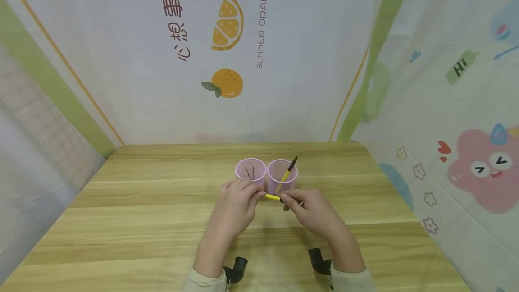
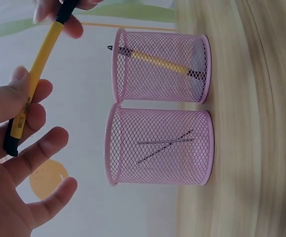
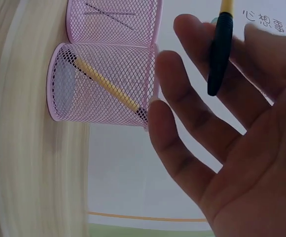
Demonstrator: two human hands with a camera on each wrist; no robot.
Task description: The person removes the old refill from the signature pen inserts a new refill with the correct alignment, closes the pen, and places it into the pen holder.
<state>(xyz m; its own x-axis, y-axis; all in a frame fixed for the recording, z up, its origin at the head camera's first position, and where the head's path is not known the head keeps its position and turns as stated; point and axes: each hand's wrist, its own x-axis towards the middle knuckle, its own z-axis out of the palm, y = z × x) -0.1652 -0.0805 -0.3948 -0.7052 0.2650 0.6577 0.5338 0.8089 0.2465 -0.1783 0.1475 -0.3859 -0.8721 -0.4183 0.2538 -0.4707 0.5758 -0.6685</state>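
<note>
A pen with a yellow barrel and black ends (image 2: 42, 54) is held level between both hands, just in front of two pink mesh cups. My left hand (image 1: 237, 204) pinches the barrel between thumb and fingertips, its other fingers spread. At the black capped end, my right hand (image 1: 314, 211) grips with thumb and index finger; the remaining fingers are loosely bent in the right wrist view. A second yellow-and-black pen (image 1: 285, 177) leans inside the right cup (image 2: 158, 91). Inside the left cup (image 2: 158, 173) two thin dark sticks (image 2: 162, 141) cross each other.
The cups stand side by side, rims close together, on a wood-grain table (image 1: 142, 220). Behind it hangs a white printed cloth (image 1: 304, 80), with another cloth (image 1: 425, 148) on the right. Black curved pieces (image 1: 239, 269) sit by the wrists.
</note>
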